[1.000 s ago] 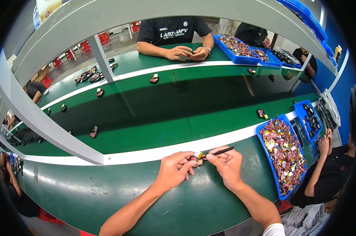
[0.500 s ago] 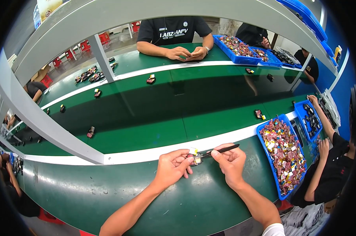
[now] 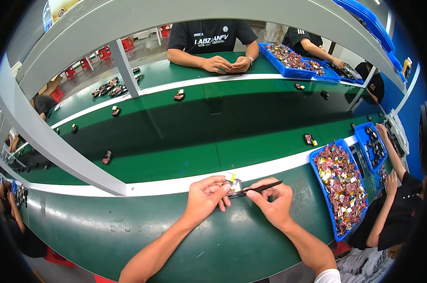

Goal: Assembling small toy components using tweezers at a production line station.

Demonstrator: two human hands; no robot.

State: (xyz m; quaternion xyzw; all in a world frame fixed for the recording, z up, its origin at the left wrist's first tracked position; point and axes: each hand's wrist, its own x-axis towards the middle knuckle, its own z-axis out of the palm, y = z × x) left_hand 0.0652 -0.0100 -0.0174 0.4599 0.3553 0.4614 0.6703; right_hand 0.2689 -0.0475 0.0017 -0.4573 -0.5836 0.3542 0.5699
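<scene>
Left hand (image 3: 205,198) pinches a small part (image 3: 233,187) between its fingertips, right at the white strip (image 3: 175,185) edging the bench (image 3: 142,236). Right hand (image 3: 272,203) is closed around a thin black tool (image 3: 258,189), gripped like a pen, tip laid against the part. A bit of yellow shows on top of the part; what it is, I can't tell. Both hands sit close together, forearms coming up from below across the dark green bench. Just to the right, a blue tray (image 3: 342,191) heaped with small mixed-colour pieces. Beyond the strip, the green belt (image 3: 213,137) carries scattered small parts, one near the tray (image 3: 309,139), another off to the left (image 3: 106,157). Across the belt, a person in a black shirt (image 3: 212,35) rests both hands on the far bench. At the right edge, another worker's arm (image 3: 392,155) reaches towards a second blue tray (image 3: 371,147).
</scene>
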